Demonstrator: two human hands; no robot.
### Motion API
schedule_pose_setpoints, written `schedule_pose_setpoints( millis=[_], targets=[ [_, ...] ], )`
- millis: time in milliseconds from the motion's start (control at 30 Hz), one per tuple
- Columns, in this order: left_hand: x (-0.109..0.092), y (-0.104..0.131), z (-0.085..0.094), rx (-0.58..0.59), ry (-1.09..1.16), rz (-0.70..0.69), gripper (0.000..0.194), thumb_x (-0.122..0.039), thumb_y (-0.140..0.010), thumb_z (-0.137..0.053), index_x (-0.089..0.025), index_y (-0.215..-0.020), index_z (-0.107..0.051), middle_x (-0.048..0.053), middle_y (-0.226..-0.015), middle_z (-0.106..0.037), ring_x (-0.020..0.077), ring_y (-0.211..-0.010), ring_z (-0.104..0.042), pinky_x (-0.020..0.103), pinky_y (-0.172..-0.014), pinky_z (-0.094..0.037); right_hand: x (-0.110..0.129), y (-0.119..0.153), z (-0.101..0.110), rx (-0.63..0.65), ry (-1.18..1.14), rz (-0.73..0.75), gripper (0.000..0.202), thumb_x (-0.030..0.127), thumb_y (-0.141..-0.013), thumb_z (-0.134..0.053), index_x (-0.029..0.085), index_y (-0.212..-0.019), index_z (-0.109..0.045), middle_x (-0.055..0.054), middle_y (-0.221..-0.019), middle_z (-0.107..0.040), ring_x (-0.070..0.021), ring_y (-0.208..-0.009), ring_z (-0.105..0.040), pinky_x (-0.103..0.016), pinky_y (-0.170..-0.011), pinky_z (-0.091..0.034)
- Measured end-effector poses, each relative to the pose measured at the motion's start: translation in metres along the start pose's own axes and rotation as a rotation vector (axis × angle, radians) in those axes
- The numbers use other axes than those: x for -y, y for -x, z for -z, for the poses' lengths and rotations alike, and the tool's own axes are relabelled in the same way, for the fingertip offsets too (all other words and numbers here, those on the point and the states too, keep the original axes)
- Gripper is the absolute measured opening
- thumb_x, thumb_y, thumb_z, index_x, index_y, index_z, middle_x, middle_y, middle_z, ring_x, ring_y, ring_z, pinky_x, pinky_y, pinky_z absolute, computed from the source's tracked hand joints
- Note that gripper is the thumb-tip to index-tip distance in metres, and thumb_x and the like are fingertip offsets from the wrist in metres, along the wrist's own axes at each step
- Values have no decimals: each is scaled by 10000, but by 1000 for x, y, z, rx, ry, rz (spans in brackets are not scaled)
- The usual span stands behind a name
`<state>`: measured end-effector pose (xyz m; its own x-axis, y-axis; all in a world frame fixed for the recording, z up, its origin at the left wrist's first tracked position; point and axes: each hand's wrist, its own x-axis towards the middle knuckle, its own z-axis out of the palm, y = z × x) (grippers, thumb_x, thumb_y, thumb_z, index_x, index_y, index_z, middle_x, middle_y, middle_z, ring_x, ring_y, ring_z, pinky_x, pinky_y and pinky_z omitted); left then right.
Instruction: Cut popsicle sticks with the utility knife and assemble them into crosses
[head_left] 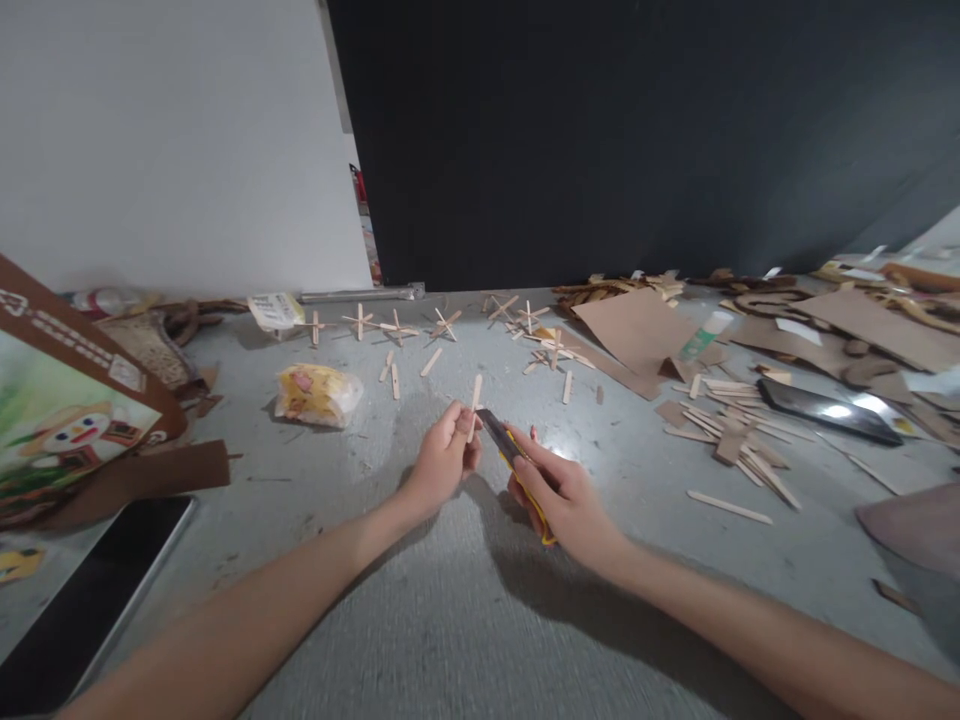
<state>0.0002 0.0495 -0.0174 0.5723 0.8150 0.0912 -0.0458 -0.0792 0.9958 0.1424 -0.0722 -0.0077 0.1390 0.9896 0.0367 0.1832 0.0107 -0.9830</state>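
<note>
Between the thumb and fingers of my left hand (442, 452) a short wooden craft stick (477, 391) points upward. My right hand (564, 498) grips a yellow and black utility knife (513, 452), its tip close to the stick; whether blade and wood touch I cannot tell. Just beyond my hands lie loose stick pieces (431, 362) and several crossed-stick shapes (445, 324) on the grey surface (405, 620). A yellow printed plastic packet (318, 394) sits to the left of my left hand.
A pile of craft sticks (739, 430), cardboard sheets (630, 330), a glue stick (705, 336) and a shiny black object (829, 410) lie to the right. At left are a phone (101, 590) and a printed carton (71, 400). A black panel (637, 140) stands behind.
</note>
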Motion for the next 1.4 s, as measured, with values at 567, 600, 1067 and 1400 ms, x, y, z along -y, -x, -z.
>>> schedule_pose_setpoints(
  millis=[567, 600, 1067, 1400],
  targets=[
    [2, -4, 4, 93, 99, -35, 500, -712, -985, -478, -230, -853, -479, -100, -474, -388, 94, -430, -303, 232, -476, -254, -1, -2, 3, 18, -73, -10, 716, 587, -1008, -525, 156, -1581, -522, 66, -608, -514, -72, -380, -423, -195, -367, -348],
    [2, -5, 4, 97, 104, -30, 498, -711, -985, -479, -230, -854, -479, -102, -471, -385, 94, -427, -299, 233, -475, -253, -2, -3, 4, 24, -80, -13, 710, 581, -1012, -521, 160, -1583, -520, 66, -609, -516, -70, -379, -417, -196, -368, -348],
    [3, -5, 4, 115, 153, -31, 510, -722, -978, -507, -229, -852, -471, -104, -480, -369, 91, -437, -297, 230, -479, -256, -12, -10, 13, 48, -102, 8, 675, 554, -1016, -523, 180, -1577, -536, 69, -611, -506, -62, -380, -403, -198, -375, -373],
    [4, -2, 1, 111, 67, -21, 464, -699, -997, -482, -235, -982, -475, -102, -598, -356, 94, -472, -289, 223, -463, -268, -11, -9, 14, 19, -81, -10, 741, 604, -1003, -521, 148, -1587, -500, 73, -619, -510, -77, -373, -423, -213, -368, -378]
  ],
)
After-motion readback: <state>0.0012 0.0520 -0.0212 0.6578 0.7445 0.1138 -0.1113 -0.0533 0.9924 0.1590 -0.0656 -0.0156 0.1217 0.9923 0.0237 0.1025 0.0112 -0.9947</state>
